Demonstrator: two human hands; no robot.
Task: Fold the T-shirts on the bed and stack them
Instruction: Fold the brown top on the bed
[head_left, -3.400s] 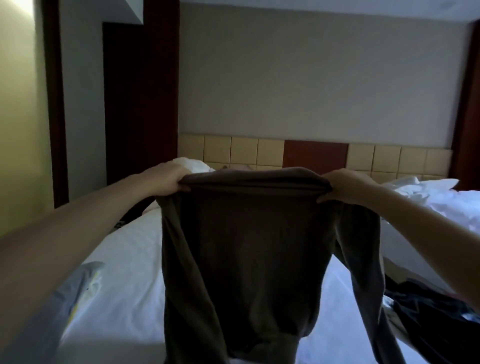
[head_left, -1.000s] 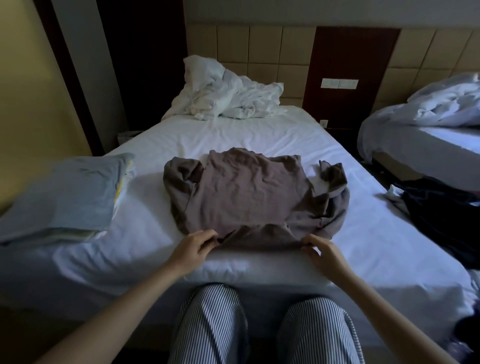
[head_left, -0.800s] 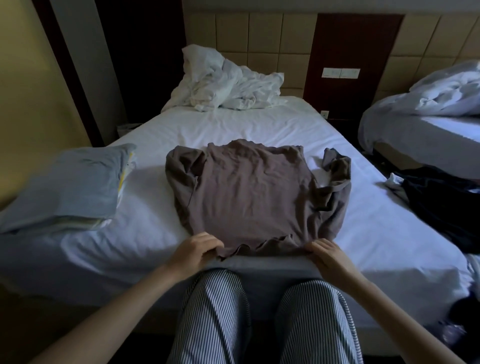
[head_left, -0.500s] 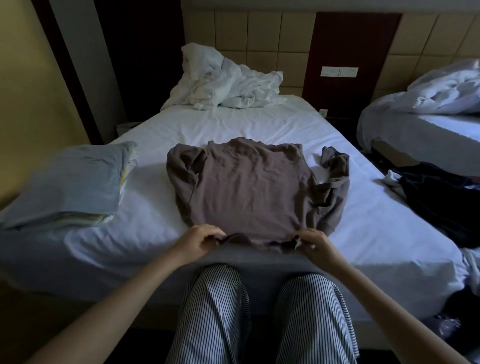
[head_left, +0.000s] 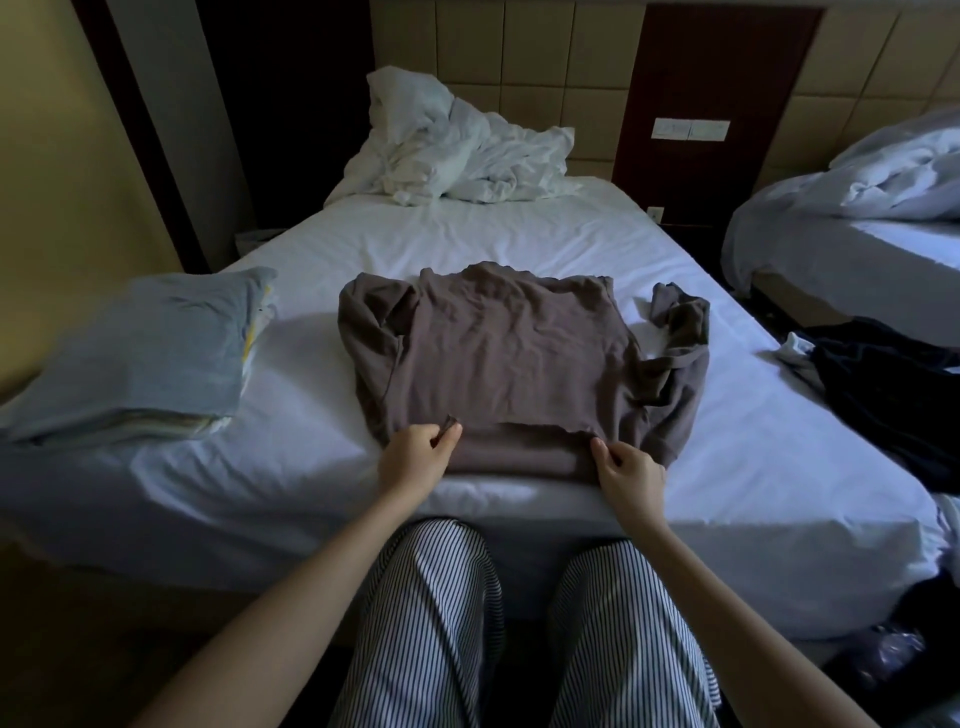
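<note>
While both grips pinch the hem, the step in hand reads as the squaring-up of one garment before its folds. The left grip (head_left: 415, 457) holds the hem's left corner of the brown T-shirt (head_left: 509, 358) between thumb and fingers; the right grip (head_left: 626, 467) pinches the right corner. The T-shirt lies spread at the middle of the bed's (head_left: 519, 234) near edge, collar toward the bed's head, both sleeves bunched. A stack of folded shirts (head_left: 150, 353), pale blue on top, rests at the bed's left side. Dark garments (head_left: 893, 395) lie heaped at the bed's right edge, and a crumpled duvet (head_left: 457, 150) sits at the bed's head.

The next move probably calls for turning the sleeves inward, then carrying the hem toward the collar with both corners level.

Against the frame half a second earlier, the upper hem layer sits drawn back from the bed's near edge, exposing a lower layer.
</note>
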